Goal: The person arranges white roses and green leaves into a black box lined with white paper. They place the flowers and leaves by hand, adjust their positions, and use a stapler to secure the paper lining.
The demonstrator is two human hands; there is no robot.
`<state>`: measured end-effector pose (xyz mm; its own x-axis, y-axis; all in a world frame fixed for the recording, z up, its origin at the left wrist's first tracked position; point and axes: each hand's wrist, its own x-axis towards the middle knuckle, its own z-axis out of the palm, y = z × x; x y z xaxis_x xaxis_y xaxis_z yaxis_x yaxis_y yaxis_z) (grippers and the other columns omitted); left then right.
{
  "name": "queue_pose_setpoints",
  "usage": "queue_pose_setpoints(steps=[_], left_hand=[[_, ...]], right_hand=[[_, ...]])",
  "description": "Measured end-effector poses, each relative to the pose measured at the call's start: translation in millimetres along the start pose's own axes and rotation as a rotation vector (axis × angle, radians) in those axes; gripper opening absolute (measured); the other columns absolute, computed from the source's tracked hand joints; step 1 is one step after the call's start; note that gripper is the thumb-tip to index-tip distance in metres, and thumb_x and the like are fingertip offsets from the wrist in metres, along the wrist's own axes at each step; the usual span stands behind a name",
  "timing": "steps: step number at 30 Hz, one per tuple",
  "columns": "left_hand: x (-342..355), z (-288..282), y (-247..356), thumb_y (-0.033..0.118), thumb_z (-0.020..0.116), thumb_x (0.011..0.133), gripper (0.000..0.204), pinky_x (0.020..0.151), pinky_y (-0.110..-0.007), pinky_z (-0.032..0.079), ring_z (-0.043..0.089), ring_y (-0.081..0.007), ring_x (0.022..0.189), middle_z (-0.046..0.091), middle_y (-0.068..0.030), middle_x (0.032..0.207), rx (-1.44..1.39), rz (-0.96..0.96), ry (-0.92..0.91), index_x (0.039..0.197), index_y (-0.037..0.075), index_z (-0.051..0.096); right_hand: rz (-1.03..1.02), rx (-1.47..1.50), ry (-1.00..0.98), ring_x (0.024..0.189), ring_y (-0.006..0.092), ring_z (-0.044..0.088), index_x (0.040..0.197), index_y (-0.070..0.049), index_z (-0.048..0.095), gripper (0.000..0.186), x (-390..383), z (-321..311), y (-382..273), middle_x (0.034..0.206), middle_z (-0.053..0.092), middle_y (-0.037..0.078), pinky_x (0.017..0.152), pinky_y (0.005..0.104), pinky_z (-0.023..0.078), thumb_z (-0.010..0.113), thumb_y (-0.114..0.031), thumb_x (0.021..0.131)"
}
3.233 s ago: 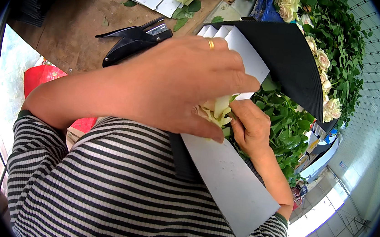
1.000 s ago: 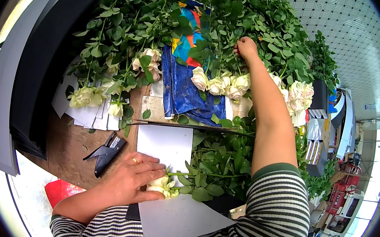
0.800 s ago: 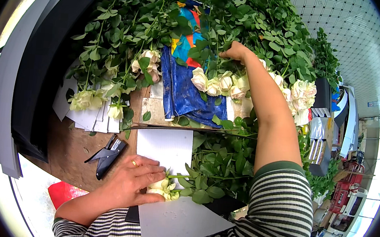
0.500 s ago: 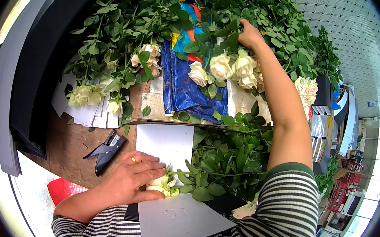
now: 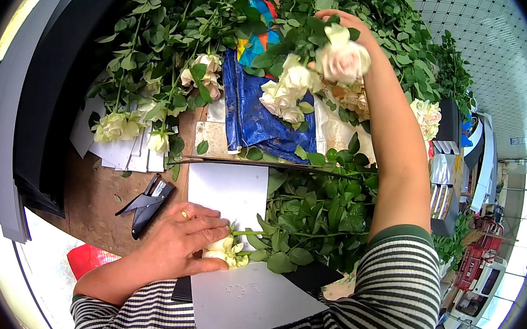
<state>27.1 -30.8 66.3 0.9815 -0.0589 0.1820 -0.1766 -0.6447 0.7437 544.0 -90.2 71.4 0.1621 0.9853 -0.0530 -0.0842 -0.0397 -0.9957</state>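
Note:
Down at the near edge of the bench, my left hand (image 5: 180, 242) curls round a few cream rose heads (image 5: 223, 252), thumb below and fingers above. Their leafy stems (image 5: 315, 223) run off to the right. A white sheet (image 5: 228, 193) lies just beyond, and a grey card (image 5: 257, 300) is in front of me, nearest my body. My right arm reaches far across the bench. There my right hand (image 5: 352, 30) grips a pale pink-white rose (image 5: 343, 61), its head hanging; leaves partly cover the fingertips. Other cream roses (image 5: 289, 91) are beside it over a blue plastic sheet (image 5: 267, 123).
A black stapler (image 5: 146, 207) lies left of my left hand. Cream roses (image 5: 115, 126) rest on white papers (image 5: 140, 158) at the left. Tall black and grey boards (image 5: 60, 100) stand at the far left. Leafy stems (image 5: 183, 11) heap along the back.
My right hand has moved slightly up and left, and a pink-white rose has come up with it, blurred. Neighbouring rose heads have shifted. My left hand stays on its roses.

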Motion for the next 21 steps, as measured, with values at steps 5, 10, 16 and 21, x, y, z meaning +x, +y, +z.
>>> queue_pose_setpoints(steps=[5,10,16,21], left_hand=[[-4,3,0,0.038,0.087,0.061,0.057,0.09,-0.04,0.044,0.062,-0.0271,0.105,0.069,-0.0066,0.11,0.006,-0.028,0.006,0.105,0.005,0.069],[-3,4,1,0.038,0.086,0.062,0.058,0.09,-0.041,0.045,0.062,-0.0269,0.106,0.069,-0.0065,0.11,0.02,-0.004,0.025,0.106,0.004,0.069],[-7,4,0,0.037,0.086,0.063,0.057,0.091,-0.041,0.045,0.061,-0.0283,0.104,0.067,-0.0061,0.112,0.014,0.008,0.031,0.107,0.004,0.068],[-6,0,2,0.031,0.08,0.067,0.051,0.095,-0.043,0.043,0.057,-0.0281,0.107,0.062,-0.0088,0.113,0.0,0.02,0.021,0.107,0.004,0.066]], right_hand=[[-0.182,-0.453,0.685,0.094,0.0152,0.065,0.116,-0.004,0.066,0.027,8,67,-10,0.105,0.068,0.007,0.08,0.0268,0.052,0.054,-0.003,0.092],[-0.597,-0.579,0.784,0.096,0.0227,0.064,0.116,-0.004,0.059,0.024,-5,26,-82,0.107,0.064,0.01,0.087,0.0346,0.053,0.06,-0.008,0.092],[-1.057,-0.438,0.748,0.089,0.0249,0.061,0.119,-0.002,0.051,0.034,-38,31,-181,0.104,0.062,0.011,0.079,0.0349,0.051,0.052,-0.028,0.097],[-0.822,-0.38,0.935,0.107,0.0306,0.062,0.122,-0.001,0.055,0.026,-84,30,-230,0.124,0.058,0.016,0.096,0.043,0.052,0.05,-0.002,0.096]])
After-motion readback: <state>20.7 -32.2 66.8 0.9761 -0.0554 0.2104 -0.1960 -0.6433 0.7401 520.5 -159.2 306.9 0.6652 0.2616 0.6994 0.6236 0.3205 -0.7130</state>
